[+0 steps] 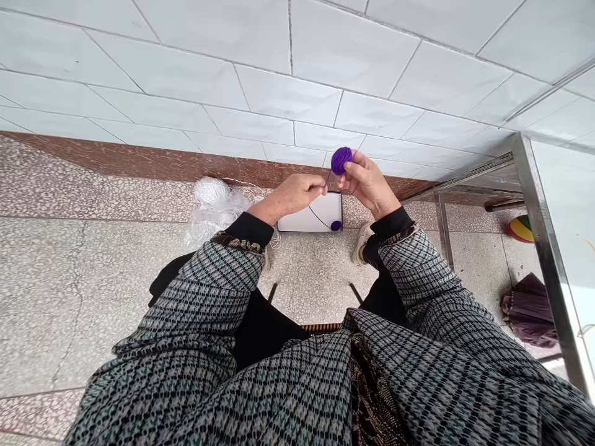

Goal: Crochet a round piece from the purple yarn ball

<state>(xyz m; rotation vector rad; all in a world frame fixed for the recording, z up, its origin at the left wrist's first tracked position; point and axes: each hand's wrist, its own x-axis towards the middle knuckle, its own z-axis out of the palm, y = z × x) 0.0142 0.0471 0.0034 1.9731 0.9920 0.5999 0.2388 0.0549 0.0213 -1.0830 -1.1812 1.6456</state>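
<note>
A ball of purple yarn (pixel 341 160) is gripped by the fingers of my right hand (pixel 367 183), out in front of me near the wall. My left hand (pixel 300 193) is closed in a pinch on the purple strand, which runs taut from its fingertips up to the ball. Below my hands a shallow white box (pixel 297 221) with a dark rim lies on the floor. In its front right corner sits a smaller purple yarn ball (pixel 336 226), and its strand rises across the box toward my left hand.
White yarn (pixel 212 191) and clear plastic wrapping (pixel 204 223) lie left of the box. The tiled wall (pixel 260 93) stands close ahead. On the right are a metal frame (pixel 542 248), a folded umbrella (pixel 530 310) and a red, yellow and green round object (pixel 521 228).
</note>
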